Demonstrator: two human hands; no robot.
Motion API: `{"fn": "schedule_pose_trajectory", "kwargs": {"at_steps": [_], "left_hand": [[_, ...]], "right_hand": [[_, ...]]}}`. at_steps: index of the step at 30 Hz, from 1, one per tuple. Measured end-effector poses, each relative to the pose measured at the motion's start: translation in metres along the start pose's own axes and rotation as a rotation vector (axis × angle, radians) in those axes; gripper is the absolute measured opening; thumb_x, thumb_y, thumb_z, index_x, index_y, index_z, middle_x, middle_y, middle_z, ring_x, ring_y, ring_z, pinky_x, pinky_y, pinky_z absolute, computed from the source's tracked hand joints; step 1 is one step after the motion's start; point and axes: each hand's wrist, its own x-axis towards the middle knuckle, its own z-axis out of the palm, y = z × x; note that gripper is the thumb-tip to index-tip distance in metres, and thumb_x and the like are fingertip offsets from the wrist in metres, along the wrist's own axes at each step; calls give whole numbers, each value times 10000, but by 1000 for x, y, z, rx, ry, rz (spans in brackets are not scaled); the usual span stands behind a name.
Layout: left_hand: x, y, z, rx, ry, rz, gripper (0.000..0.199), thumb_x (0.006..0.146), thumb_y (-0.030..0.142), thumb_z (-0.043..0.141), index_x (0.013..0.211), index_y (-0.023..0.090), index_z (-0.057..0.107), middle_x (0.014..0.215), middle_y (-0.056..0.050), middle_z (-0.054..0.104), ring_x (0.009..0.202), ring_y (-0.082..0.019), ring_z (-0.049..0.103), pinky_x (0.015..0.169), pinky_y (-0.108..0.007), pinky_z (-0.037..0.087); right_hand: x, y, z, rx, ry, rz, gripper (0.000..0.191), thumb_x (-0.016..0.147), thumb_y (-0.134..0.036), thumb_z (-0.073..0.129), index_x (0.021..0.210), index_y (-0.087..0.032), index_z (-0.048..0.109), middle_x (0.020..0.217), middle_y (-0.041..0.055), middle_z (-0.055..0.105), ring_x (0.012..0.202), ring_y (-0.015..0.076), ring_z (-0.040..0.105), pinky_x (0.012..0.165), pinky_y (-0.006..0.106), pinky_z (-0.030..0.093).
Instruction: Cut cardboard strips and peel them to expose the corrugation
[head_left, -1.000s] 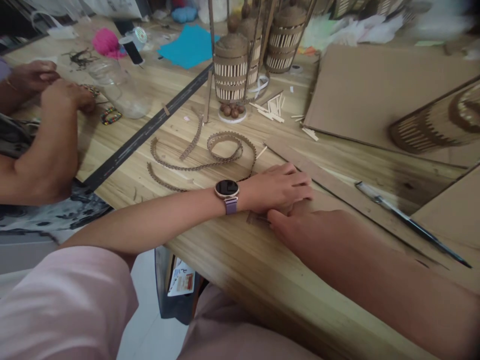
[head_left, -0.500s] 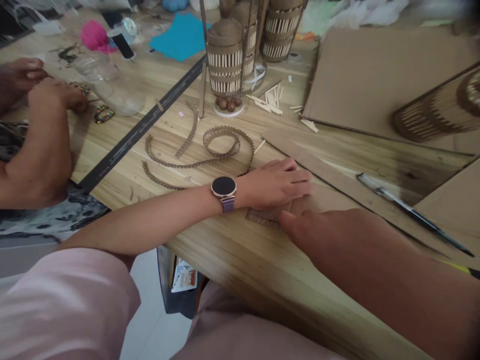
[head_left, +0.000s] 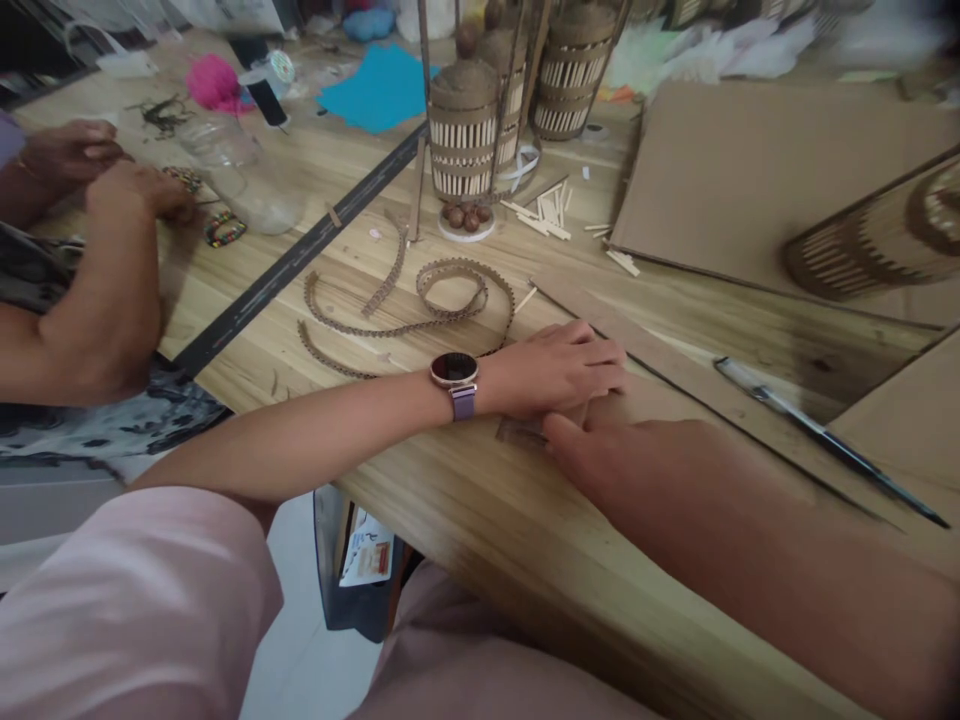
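My left hand (head_left: 559,370), with a watch (head_left: 454,370) on its wrist, presses down on the brown cardboard (head_left: 649,400) near the table's front edge. Its fingers are bent and slightly apart. A clear strip that looks like a ruler (head_left: 517,432) pokes out beneath it. Close against it, my right hand (head_left: 611,450) is closed, thumb toward the left; what it holds is hidden and blurred. Ahead of the hands lie coiled ridged cardboard strips (head_left: 450,320). A pen (head_left: 825,435) rests on cardboard to the right.
Lantern-like cardboard and stick towers (head_left: 463,130) stand at the back, with loose sticks (head_left: 551,210) beside them. Another tower (head_left: 870,235) lies right on a cardboard sheet (head_left: 735,170). A co-worker's hands (head_left: 142,190) are at left near a clear jar (head_left: 251,185).
My right hand has slid slightly left, toward the exposed end of the clear strip. The left hand keeps pressing in place. The view has shifted a little, and a yellow piece at right has left it.
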Motion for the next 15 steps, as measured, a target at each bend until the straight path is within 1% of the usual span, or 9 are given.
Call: {"fn": "schedule_pose_trajectory", "kwargs": {"at_steps": [1,2,4,7,9,11,13,15], "left_hand": [[1,-1,1,-2,6,4,236,1005,189,464,1140,241,651,1252,-59,639,1065,-242,513,959,-373,423],[1,-1,1,-3,9,8,230,994,175,481,1129,241,654,1243,-61,643,1060,-239,518,958,-373,425],[2,-2,3,-3,7,5,221,984,164,496,1116,240,656,1236,-61,645,1055,-237,523,948,-371,428],[2,-2,5,5,-12,-7,224,994,177,476,1118,241,650,1253,-56,637,1059,-241,513,935,-373,429],[2,-2,5,17,-19,-13,237,1004,183,450,1122,247,646,1271,-45,627,1062,-244,503,939,-372,423],[3,-2,6,25,-24,-14,246,1010,182,435,1124,249,642,1285,-37,619,1064,-243,497,951,-366,416],[3,-1,5,27,-31,-17,244,1011,181,436,1128,246,640,1289,-39,618,1064,-239,495,961,-361,413],[3,0,3,25,-41,-24,244,1014,185,436,1131,250,640,1289,-36,618,1066,-236,496,960,-354,413]], "right_hand": [[6,-3,-6,-34,-93,-5,292,778,-14,482,930,-193,656,772,62,664,546,150,565,419,257,240],[11,-6,-11,-60,-154,-7,305,777,-9,459,925,-195,651,761,63,662,518,146,547,414,262,209],[17,-8,-17,-95,-228,-6,324,802,-17,423,953,-199,644,783,72,673,509,146,546,419,262,198],[18,-9,-19,-110,-243,-13,350,804,-15,415,988,-203,646,843,98,701,564,171,593,448,263,244],[18,-9,-19,-111,-243,-29,364,788,1,415,983,-206,642,850,98,709,596,180,610,477,266,272],[19,-9,-19,-100,-242,-31,346,783,3,419,954,-207,634,811,83,701,581,169,597,490,263,279],[19,-8,-16,-90,-216,-33,310,789,-14,426,925,-204,631,727,58,671,534,149,560,493,255,282],[18,-7,-11,-75,-140,-53,289,790,-26,437,912,-197,635,654,32,631,508,138,530,514,254,308]]}}
